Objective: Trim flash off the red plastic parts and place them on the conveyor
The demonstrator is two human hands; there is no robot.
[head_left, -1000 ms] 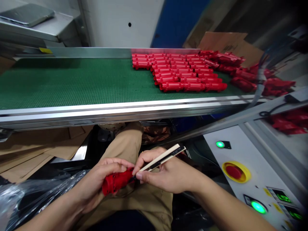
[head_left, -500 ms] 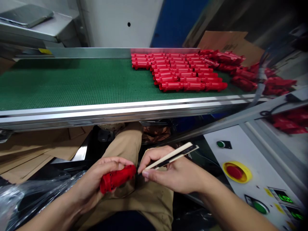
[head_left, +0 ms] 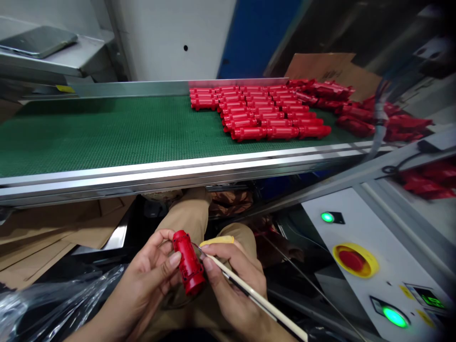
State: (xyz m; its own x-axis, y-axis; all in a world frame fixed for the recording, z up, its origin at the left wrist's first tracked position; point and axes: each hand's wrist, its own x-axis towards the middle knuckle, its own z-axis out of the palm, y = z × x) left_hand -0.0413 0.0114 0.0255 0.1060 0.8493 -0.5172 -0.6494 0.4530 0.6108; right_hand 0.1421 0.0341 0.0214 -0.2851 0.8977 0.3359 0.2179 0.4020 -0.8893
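My left hand (head_left: 155, 268) is closed around a red plastic tube-shaped part (head_left: 188, 261), held steeply tilted over my lap with the thumb on its side. In my right hand (head_left: 237, 280) is a slim hand tool (head_left: 254, 295) with a cream-and-black handle, pinched near its thin dark tip. That tip is at the right side of the red part; whether it touches is hard to tell. A yellow wrap (head_left: 217, 241) shows at one right-hand finger. The handle slants down to the right.
A green conveyor belt (head_left: 107, 133) with a metal edge runs ahead, bearing rows of red tube parts (head_left: 263, 114) and a loose red heap (head_left: 356, 118). At right is a control panel with a red stop button (head_left: 351, 259). Cardboard (head_left: 53, 242) and clear plastic (head_left: 81, 299) lie left.
The red part has turned from nearly level to steeply tilted. My right hand has rotated, so the tool's handle now points down-right instead of up-right. The panel's green buttons now glow brightly.
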